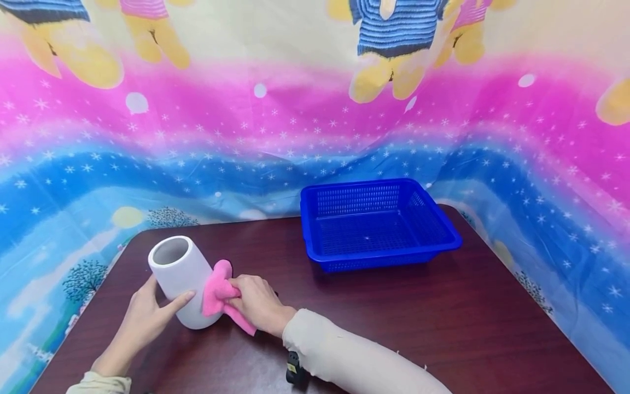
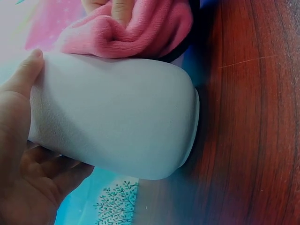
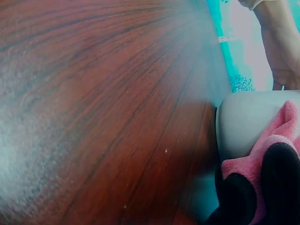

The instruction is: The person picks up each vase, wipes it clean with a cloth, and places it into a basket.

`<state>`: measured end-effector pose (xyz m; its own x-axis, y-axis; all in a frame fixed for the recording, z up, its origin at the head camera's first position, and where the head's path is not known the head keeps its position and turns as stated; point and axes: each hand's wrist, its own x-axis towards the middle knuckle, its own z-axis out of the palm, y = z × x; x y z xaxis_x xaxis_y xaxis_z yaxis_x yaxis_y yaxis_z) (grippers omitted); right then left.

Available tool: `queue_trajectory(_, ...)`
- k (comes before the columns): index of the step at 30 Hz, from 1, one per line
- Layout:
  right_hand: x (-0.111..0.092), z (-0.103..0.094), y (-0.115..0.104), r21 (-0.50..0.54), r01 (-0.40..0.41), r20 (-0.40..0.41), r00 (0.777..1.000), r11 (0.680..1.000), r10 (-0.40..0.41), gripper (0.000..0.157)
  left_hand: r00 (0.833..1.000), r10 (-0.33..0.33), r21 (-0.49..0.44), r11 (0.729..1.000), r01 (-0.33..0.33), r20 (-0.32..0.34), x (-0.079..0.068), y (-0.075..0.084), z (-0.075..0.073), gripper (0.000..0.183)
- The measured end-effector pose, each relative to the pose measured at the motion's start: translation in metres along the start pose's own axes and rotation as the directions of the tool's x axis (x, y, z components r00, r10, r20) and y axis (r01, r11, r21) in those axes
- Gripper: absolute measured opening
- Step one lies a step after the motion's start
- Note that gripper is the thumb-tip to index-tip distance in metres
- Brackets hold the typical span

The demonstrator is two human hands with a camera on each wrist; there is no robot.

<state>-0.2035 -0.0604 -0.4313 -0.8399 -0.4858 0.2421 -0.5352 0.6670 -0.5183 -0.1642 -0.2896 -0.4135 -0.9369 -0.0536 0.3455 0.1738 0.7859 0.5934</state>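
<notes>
A printed curtain is hanging behind the blue basket, and the brown counter is carrying the basket toward its back edge. Your white vase is standing left of the basket and nearer to you, its mouth facing upward. It is leaning away from the basket in the head view, though you cannot tell from here whether its base is sitting flat.

Your left hand is gripping the vase on the side away from the basket, thumb lying across the wall and fingers curling round behind. Your right hand is pinching the pink cloth in a bunch and holding it against the vase's basket side.

You are probably risking a tip away from the basket if the cloth is pushing harder than your left hand is bracing. If that grip is loosening, the smooth-looking wall could be turning or slipping. The cloth's loose tail could also be catching under the base and unsettling it.
</notes>
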Motion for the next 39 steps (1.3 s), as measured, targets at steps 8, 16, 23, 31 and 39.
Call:
queue_trajectory(8, -0.004, 0.008, 0.006, -0.027, -0.033, 0.040, 0.999, 0.999, 0.034, 0.031, 1.000, 0.004, 0.004, 1.000, -0.004, 0.003, 0.001, -0.001, 0.000, 0.067)
queue_trajectory(16, -0.005, 0.008, 0.007, -0.047, -0.044, 0.053, 0.998, 0.998, 0.047, 0.028, 1.000, 0.009, 0.001, 1.000, -0.009, -0.008, 0.001, 0.000, -0.001, 0.065)
queue_trajectory(23, -0.006, 0.011, 0.007, -0.055, -0.055, 0.069, 0.996, 0.997, 0.058, 0.021, 1.000, -0.003, 0.006, 1.000, 0.003, 0.001, 0.001, -0.001, 0.000, 0.066)
queue_trajectory(31, -0.006, 0.013, 0.008, -0.070, -0.056, 0.070, 0.996, 0.996, 0.061, 0.020, 1.000, -0.009, -0.001, 1.000, 0.009, 0.006, 0.001, -0.001, 0.000, 0.067)
queue_trajectory(39, -0.005, 0.013, 0.008, -0.066, -0.052, 0.081, 0.995, 0.996, 0.058, 0.019, 1.000, -0.005, -0.007, 1.000, 0.005, 0.001, 0.001, -0.001, 0.000, 0.066)
